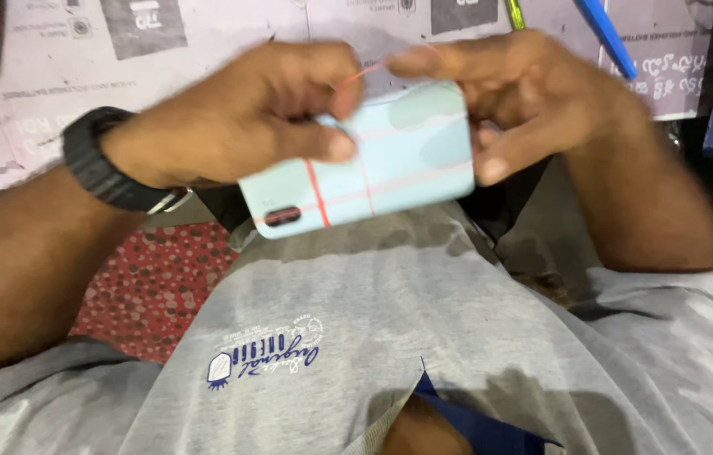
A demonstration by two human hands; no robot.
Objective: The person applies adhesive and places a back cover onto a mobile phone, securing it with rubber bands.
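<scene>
Phone: I see a pale mint-blue flat rectangular phone (390, 156), back side up with its dark camera strip near the lower left corner, held between both hands above the lap.
Bands: thin red rubber bands (319, 195) cross the phone lengthwise and across; one strand is pulled up off the top edge between the two hands.
Left hand: my view shows the left hand (264, 118) curled over the phone's left half, thumb pressed on the back, fingertips pinching the raised strand.
Right hand: the right hand (525, 101) clamps the phone's right end, thumb on its edge, fingers bent over the top.
Wrist: a black wristwatch (108, 164) sits on the left wrist.
Clothing: a grey printed t-shirt (424, 320) fills the lower frame.
Surface: spread newspaper sheets (205, 50) lie beyond the hands, with a blue pen (605, 34) on them at upper right.
Seat: a red dotted cloth (154, 286) shows under the left forearm.
</scene>
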